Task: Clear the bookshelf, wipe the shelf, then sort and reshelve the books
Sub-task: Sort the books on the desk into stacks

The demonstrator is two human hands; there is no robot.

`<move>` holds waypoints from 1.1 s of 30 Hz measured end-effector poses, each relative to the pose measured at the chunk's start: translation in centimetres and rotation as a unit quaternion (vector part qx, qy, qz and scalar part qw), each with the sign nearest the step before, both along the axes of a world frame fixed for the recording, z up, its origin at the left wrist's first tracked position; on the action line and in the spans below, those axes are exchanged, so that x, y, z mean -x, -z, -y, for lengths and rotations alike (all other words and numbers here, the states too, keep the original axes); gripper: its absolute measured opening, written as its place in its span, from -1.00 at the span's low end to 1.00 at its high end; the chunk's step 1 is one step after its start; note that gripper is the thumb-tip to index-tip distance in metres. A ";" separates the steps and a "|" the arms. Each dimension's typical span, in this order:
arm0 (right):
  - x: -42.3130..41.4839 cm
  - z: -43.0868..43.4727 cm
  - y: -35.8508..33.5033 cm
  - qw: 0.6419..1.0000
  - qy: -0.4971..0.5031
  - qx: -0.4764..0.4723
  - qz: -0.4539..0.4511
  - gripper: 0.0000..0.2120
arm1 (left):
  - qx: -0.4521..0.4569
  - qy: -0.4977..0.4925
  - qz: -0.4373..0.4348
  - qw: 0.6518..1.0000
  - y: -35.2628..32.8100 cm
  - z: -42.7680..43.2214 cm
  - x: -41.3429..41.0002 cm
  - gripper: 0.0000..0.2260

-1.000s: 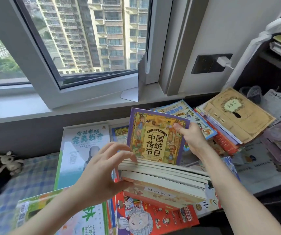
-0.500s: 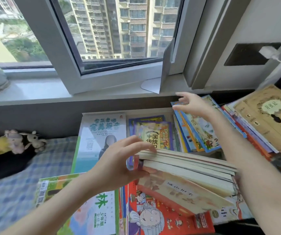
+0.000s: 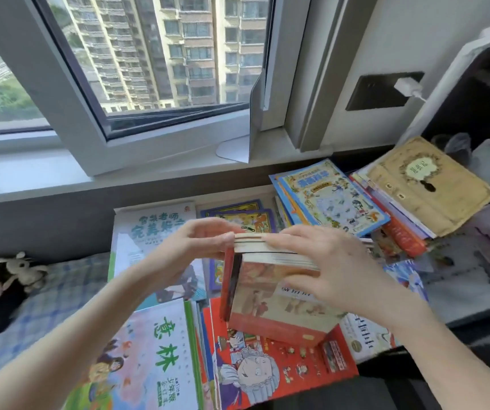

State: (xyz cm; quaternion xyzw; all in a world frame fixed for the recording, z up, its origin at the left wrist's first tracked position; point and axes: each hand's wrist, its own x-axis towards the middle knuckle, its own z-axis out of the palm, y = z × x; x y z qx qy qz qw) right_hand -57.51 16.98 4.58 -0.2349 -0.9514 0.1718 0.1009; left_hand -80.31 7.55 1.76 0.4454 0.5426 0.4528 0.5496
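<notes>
A stack of thin books [image 3: 270, 309] with a red and cream front cover stands tilted on edge, page edges up, at the centre. My left hand [image 3: 190, 250] pinches its upper left corner. My right hand [image 3: 329, 261] lies over its top edge with the fingers curled across the pages and the thumb on the front cover. Behind the stack a purple-bordered book [image 3: 239, 216] lies flat. Under the stack is a red cartoon cover [image 3: 267, 374].
Flat books lie all round: a white and green one [image 3: 149, 232], a green-edged one [image 3: 161, 353], a blue one [image 3: 329, 196], a tan one [image 3: 424, 184] on a slanted pile. A white bookend [image 3: 238, 143] stands on the sill. Plush toys [image 3: 16, 270] left, dark shelf unit [image 3: 474, 99] right.
My right hand let go of the purple-bordered book, which now lies flat behind, and came back onto the stack. The stack has been tipped up onto its edge between both hands.
</notes>
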 end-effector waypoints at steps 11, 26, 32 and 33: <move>-1.2 5.2 2.5 0.991 0.017 -0.110 -0.072 -0.41 | -0.054 0.039 -0.071 0.995 0.2 -0.9 0.4 -0.78; -0.9 5.6 2.9 0.973 0.062 -0.208 -0.074 -0.58 | -0.046 0.096 0.060 0.992 1.6 -1.6 -0.6 -0.67; -0.8 5.9 3.1 0.963 0.078 -0.246 -0.078 -0.63 | -0.028 0.161 0.069 0.984 1.3 -1.6 -0.7 -0.42; -0.8 5.9 3.2 0.962 0.080 -0.249 -0.082 -0.65 | -0.019 0.178 0.080 0.981 1.2 -1.7 -0.6 -0.43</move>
